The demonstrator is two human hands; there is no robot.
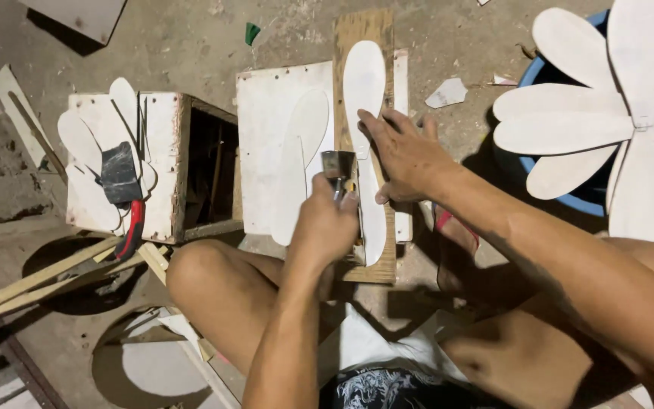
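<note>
The white insole-shaped cutout (365,113) lay flat on the narrow wooden board (357,30), its long axis running straight away from me, rounded toe at the far end, heel end toward my knees. My right hand (405,155) pressed down on it near the middle, fingers spread flat on the piece and not curled around anything, so an open palm-down hold. My left hand (325,227) was closed in a fist around the handle of a flat-bladed metal tool (339,168), blade pointing up and away, sitting just left of the cutout's edge and touching or nearly touching it; I couldn't tell which. Left hand was nearer the heel end, right hand farther up. Beside the board on the left lay a white panel (266,113) with another insole shape (302,151) on it. Farther left stood a wooden box (172,167) with cutouts and a red-handled tool (126,193) on top. Right of me, a blue tub (569,198) carried fanned white cutouts (569,129).
</note>
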